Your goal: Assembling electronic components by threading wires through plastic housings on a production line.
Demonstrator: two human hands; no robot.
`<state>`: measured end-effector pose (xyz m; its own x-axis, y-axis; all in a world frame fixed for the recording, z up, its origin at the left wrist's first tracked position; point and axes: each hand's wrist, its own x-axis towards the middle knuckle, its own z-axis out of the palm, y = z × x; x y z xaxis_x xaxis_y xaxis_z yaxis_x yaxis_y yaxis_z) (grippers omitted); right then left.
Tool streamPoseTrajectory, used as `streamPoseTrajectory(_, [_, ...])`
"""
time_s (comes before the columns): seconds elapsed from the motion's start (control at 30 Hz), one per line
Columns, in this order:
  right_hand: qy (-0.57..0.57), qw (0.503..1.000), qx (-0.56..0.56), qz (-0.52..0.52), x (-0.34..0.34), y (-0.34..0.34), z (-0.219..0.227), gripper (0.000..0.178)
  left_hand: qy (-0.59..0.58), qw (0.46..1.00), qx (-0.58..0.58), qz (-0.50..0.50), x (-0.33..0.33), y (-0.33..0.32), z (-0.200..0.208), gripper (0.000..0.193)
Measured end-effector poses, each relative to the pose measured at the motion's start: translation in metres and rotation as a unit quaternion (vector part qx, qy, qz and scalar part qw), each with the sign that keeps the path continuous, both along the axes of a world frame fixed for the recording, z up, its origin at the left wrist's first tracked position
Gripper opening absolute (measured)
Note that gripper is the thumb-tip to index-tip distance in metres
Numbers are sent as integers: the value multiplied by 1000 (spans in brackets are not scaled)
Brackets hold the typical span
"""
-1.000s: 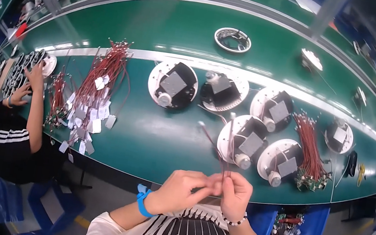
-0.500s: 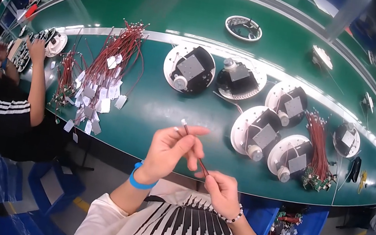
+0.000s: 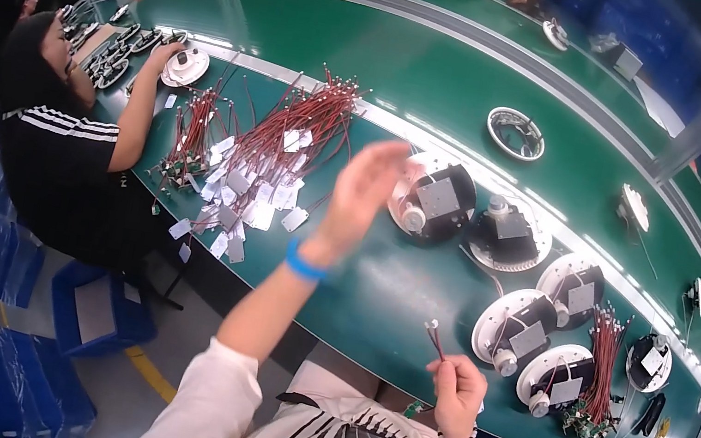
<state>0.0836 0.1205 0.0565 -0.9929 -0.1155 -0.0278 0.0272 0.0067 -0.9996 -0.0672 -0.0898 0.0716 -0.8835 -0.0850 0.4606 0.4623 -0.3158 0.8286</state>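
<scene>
My right hand (image 3: 459, 393) is closed around a dark red wire lead (image 3: 437, 337), held over the table's near edge. White plugs top the lead, and a small green circuit board (image 3: 414, 408) shows below the hand. Further forward and left, my left hand (image 3: 364, 193) is raised, blurred, with its fingers stretched out and nothing seen in them. It is nearest to a round white-and-black lamp-like unit (image 3: 439, 195) with a grey plate. Left of that hand lies a heap of red wire leads (image 3: 313, 114) with white and grey tags (image 3: 266, 195).
Several more round units (image 3: 512, 233) stand on the right of the green table (image 3: 357, 290). Beside them lie red wires with green boards (image 3: 599, 376) and yellow-handled pliers (image 3: 659, 435). At left, a co-worker (image 3: 64, 140) handles a white round part (image 3: 185, 67). Blue bins (image 3: 95, 310) are below.
My left hand has left the wire lead and moved up and forward. My right hand keeps the lead, now further right. The view has turned, so the table appears shifted right.
</scene>
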Motion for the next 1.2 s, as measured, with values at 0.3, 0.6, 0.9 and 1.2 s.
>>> streamPoseTrajectory(0.3, [34, 999, 20, 0, 18, -6, -18, 14, 98, 877, -445, 154, -131, -8, -93, 31])
streamPoseTrajectory(0.6, [63, 996, 30, 52, 14, -3, -9, 18, 26, 875, -484, 2, -28, -4, -45, 24])
streamPoseTrajectory(0.9, [180, 975, 124, 33, 1, -3, -2, 10, 57, 906, -415, -59, 83, 22, -42, 24])
streamPoseTrajectory(1.2, [292, 916, 274, -2, -18, -26, 3, 29, 29, 906, -422, -4, 97, 28, -53, 19])
